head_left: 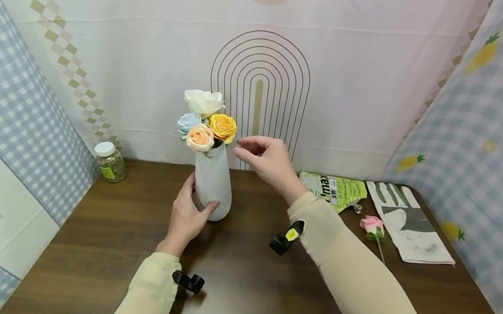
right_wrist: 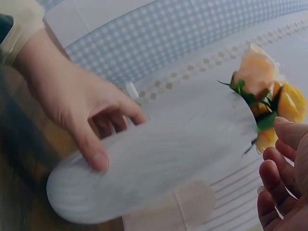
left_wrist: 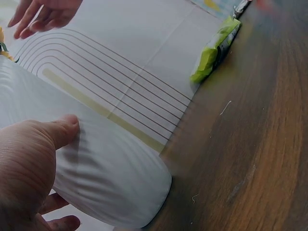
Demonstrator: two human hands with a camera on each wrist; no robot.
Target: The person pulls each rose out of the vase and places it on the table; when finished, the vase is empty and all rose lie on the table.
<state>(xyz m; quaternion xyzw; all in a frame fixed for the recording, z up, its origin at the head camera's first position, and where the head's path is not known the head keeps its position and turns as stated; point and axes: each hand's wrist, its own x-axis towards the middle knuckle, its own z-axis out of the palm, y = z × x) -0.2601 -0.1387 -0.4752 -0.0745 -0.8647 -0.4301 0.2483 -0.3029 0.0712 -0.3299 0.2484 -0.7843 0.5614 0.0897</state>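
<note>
My left hand [head_left: 185, 218] grips a white ribbed vase [head_left: 215, 184] low on its body, thumb in front and fingers round the far side. The vase leans slightly on the dark table. From its mouth rise a white flower [head_left: 203, 101], a yellow rose [head_left: 223, 128], a peach rose [head_left: 200, 138] and a light blue rose [head_left: 189, 123]. Just right of the yellow rose is my right hand [head_left: 275, 163], its fingers loosely bent with nothing between them. In the right wrist view, the thumb of that hand [right_wrist: 288, 178] overlaps the flowers near the vase mouth.
A pink rose [head_left: 372, 225] with a green stem lies at the right, beside a patterned cloth [head_left: 420, 244]. Behind it rests a crumpled green packet [head_left: 335, 188]. A white-lidded jar [head_left: 111, 163] stands at the back left. Printed fabric [head_left: 168, 28] encloses the table.
</note>
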